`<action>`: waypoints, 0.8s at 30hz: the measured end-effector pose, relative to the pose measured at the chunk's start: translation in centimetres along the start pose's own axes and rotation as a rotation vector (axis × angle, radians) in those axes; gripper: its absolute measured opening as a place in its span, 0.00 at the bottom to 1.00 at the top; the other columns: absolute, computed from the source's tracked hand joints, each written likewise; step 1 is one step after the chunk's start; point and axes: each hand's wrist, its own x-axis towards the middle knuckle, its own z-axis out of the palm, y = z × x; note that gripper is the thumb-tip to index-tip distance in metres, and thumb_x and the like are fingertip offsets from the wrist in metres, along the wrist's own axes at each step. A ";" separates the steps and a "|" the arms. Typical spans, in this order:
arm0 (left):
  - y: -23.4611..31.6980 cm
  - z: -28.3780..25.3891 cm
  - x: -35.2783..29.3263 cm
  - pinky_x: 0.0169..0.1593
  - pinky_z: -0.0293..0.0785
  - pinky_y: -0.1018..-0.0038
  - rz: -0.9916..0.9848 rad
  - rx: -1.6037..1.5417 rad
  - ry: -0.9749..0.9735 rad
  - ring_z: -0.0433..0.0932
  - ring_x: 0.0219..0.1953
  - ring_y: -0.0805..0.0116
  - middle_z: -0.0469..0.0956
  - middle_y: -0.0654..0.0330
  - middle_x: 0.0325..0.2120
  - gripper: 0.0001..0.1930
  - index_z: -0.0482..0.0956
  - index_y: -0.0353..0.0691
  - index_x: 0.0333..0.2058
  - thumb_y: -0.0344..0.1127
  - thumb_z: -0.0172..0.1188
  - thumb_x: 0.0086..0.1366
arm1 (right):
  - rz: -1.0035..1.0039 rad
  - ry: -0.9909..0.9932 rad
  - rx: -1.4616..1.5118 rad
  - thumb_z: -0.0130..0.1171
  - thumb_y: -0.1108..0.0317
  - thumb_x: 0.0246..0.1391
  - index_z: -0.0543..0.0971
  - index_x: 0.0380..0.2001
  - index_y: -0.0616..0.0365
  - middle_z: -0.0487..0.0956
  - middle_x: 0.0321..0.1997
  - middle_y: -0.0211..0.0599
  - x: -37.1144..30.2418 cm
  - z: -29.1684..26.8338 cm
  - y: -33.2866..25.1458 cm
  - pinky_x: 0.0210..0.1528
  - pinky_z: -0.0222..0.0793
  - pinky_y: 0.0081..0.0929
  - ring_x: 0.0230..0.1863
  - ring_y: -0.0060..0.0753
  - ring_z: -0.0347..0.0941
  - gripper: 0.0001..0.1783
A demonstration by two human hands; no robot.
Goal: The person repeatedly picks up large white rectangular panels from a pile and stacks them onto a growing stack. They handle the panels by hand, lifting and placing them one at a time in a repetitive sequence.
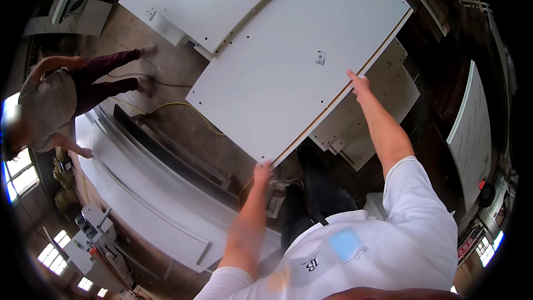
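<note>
A large white panel (288, 61) spans the upper middle, with small dark holes near its edges and a small printed label on its face. Along its near long edge runs a brown groove. My left hand (262, 171) is closed on the panel's near left corner. Farther right along the same edge, my right hand (360, 84) grips the panel, its thumb side on top and the other fingers mostly hidden beneath. Both of my arms reach forward. Below the edge, more white drilled boards (372, 105) lie stacked at a lower level.
Beyond the panel lie further white panels (211, 0). A person (55, 89) in a striped top stands at the left, one hand on a long white board stack (133, 183). A yellow cable (189, 105) crosses the floor. A white sheet (472, 133) leans at the right.
</note>
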 end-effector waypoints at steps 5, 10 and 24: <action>0.7 3.6 -1.2 0.28 0.75 0.72 0.065 -0.157 0.003 0.75 0.31 0.66 0.72 0.55 0.35 0.16 0.68 0.31 0.43 0.37 0.58 0.64 | -0.026 -0.025 0.029 0.68 0.40 0.41 0.63 0.59 0.64 0.70 0.57 0.45 2.1 -0.5 -1.2 0.52 0.65 0.44 0.55 0.43 0.68 0.50; 2.0 4.1 -1.9 0.34 0.74 0.73 0.046 -0.083 0.023 0.74 0.35 0.70 0.74 0.60 0.37 0.16 0.70 0.36 0.46 0.36 0.58 0.63 | -0.130 -0.030 -0.089 0.68 0.45 0.45 0.65 0.56 0.57 0.72 0.55 0.39 3.3 1.2 5.2 0.48 0.69 0.42 0.53 0.36 0.70 0.41; -2.3 2.0 -5.3 0.42 0.73 0.74 0.256 0.124 0.020 0.78 0.39 0.71 0.79 0.56 0.36 0.26 0.69 0.28 0.49 0.44 0.59 0.61 | -0.273 -0.132 -0.478 0.64 0.43 0.46 0.66 0.56 0.66 0.75 0.50 0.51 -10.2 4.1 7.7 0.49 0.71 0.39 0.50 0.44 0.74 0.43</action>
